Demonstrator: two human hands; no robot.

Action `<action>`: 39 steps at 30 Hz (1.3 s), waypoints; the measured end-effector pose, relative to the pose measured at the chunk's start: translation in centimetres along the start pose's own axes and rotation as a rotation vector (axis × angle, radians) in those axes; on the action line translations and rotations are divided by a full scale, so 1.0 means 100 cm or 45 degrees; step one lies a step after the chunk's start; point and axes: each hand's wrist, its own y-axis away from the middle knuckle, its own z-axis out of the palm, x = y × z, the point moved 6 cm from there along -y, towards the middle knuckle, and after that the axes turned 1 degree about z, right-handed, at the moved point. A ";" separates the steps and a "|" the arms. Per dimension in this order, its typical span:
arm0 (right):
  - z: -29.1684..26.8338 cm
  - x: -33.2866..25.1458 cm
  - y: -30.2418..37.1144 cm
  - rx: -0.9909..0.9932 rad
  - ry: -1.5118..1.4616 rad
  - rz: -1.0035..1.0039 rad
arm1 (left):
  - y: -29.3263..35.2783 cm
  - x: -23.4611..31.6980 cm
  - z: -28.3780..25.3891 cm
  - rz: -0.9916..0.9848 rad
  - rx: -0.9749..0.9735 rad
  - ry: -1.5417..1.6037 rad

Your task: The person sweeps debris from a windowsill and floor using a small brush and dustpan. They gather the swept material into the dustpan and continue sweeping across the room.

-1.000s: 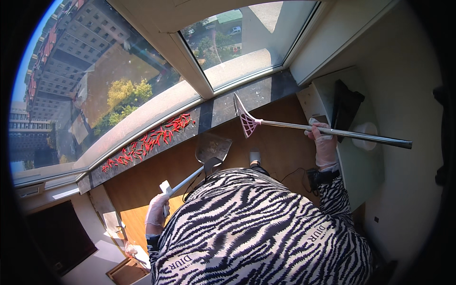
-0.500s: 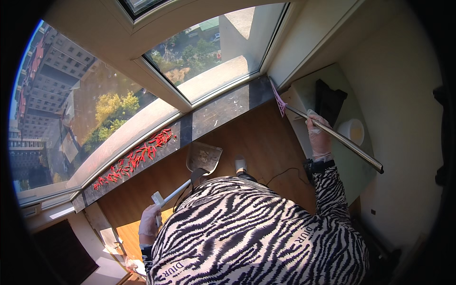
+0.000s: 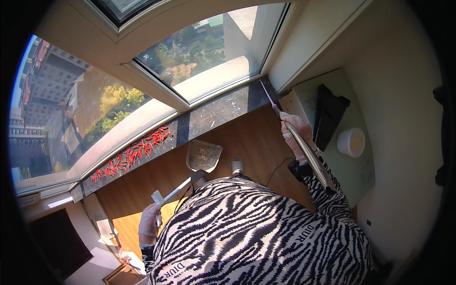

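My left hand, in a clear glove, is closed around the white grip of a long-handled dustpan. The pan rests on the floor, its tray dusty. My right hand, gloved the same way, grips the metal handle of a broom. That handle slants back toward my right forearm. Its thin purple head reaches the right end of the dark stone windowsill. Red chili peppers lie spread along the sill's left part, apart from both hands.
A pale green tabletop stands at the right, holding a white tub and a black angular object. A black cable runs over the wooden floor near my shoe. Window panes rise behind the sill.
My right hand has moved left and forward with the broom. The purple head has shifted onto the sill's corner, and the handle's end has swung in toward my arm. My left hand stays nearly still.
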 end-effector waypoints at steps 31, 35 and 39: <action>-0.064 0.095 0.065 0.117 -0.048 -0.021 | 0.070 -0.079 0.151 -0.015 -0.047 0.088; -0.057 0.111 0.026 0.055 -0.109 0.194 | 0.055 -0.057 0.161 0.006 -0.086 0.063; -0.045 0.028 0.082 -0.140 -0.274 0.220 | 0.101 -0.098 0.111 0.042 -0.101 0.067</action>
